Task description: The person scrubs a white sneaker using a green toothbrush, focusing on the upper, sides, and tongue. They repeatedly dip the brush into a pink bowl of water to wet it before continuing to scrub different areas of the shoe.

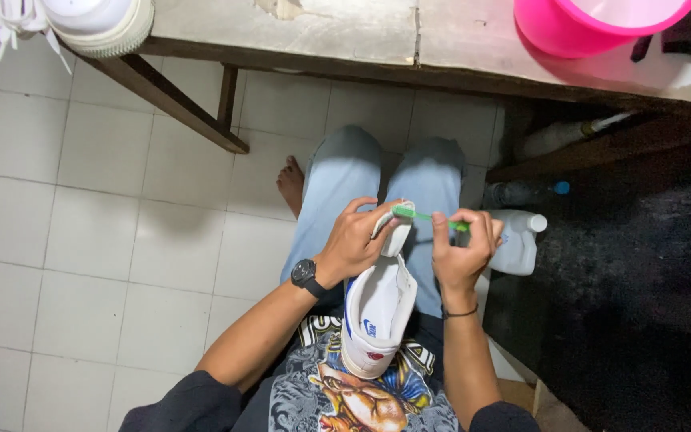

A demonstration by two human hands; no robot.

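The person sits with a white shoe (377,312) standing on the lap, heel toward the body and toe pointing away over the knees. The left hand (357,240) is closed around the front part of the shoe, with the fingers curled over the toe and the thumb on the near side. The right hand (461,248) is closed on a green toothbrush (425,216), and the brush end lies against the toe just beside the left fingers. The two hands are therefore close together, with the toe between them.

The shoe looks light, and its sole seems stiff while the upper part is probably softer and can give under pressure. A firm hold around the toe or the sole edge seems best. The toothbrush is thin, light and rigid, and could slip if it is wet.

A white jug (517,240) stands on the floor near the right hand. On the counter (345,32) are a pink bucket (593,24) and another shoe (93,24).
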